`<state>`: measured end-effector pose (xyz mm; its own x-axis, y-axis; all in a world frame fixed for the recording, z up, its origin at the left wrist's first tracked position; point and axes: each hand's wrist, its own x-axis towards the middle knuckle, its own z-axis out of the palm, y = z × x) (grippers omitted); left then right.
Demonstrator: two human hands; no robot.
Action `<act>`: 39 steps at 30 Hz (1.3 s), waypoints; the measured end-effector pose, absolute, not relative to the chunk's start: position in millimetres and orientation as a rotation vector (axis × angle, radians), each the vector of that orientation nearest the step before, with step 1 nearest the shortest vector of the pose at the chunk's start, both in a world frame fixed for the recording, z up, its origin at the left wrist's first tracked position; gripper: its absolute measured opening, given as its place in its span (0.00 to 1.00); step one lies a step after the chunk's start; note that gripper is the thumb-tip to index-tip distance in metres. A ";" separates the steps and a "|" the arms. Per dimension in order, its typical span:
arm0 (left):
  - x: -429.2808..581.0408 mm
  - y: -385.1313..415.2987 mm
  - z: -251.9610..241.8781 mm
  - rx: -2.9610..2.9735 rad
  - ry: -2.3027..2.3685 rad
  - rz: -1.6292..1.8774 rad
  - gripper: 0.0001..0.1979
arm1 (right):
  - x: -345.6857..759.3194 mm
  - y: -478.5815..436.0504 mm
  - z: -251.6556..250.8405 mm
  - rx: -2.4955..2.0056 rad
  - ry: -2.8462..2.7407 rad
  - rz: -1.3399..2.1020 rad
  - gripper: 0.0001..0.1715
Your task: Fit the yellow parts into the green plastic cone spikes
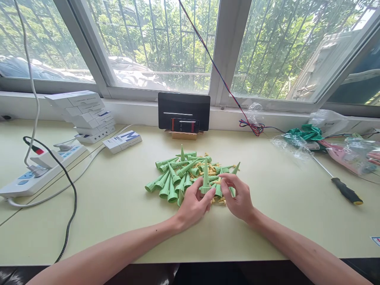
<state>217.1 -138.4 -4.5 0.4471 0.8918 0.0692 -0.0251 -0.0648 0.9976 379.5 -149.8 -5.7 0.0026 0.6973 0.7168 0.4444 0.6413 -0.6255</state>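
My left hand [194, 204] is closed around the wide base of a green plastic spike [205, 180], which stands tip up between thumb and fingers. Beside it, my right hand [239, 198] pinches a small yellow plastic piece [218, 182], its narrow end pointing at the spike's side. Whether that piece touches the spike I cannot tell. Behind and left of my hands lies a heap of similar green spikes [166, 182], hollow at their wide ends. Several small yellow pieces [212, 170] are scattered among them, partly hidden by my hands.
A phone [184, 125] leans before a dark tablet [184, 105] at the back. To the left are stacked white boxes [89, 114], a single box [123, 141] and a power strip [56, 166] with cables. On the right lie a screwdriver [346, 190] and plastic bags [341, 146].
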 end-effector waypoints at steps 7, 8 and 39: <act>217.6 -138.5 -4.7 1.435 0.833 0.903 0.15 | 379.1 -150.9 -5.3 -0.936 -1.654 0.238 0.11; 217.7 -138.4 -5.0 1.436 0.834 0.902 0.15 | 379.1 -151.0 -5.3 -0.933 -1.657 0.240 0.11; 217.3 -139.9 -2.5 1.510 0.863 0.935 0.16 | 381.6 -152.6 -5.7 -0.850 -1.770 0.291 0.19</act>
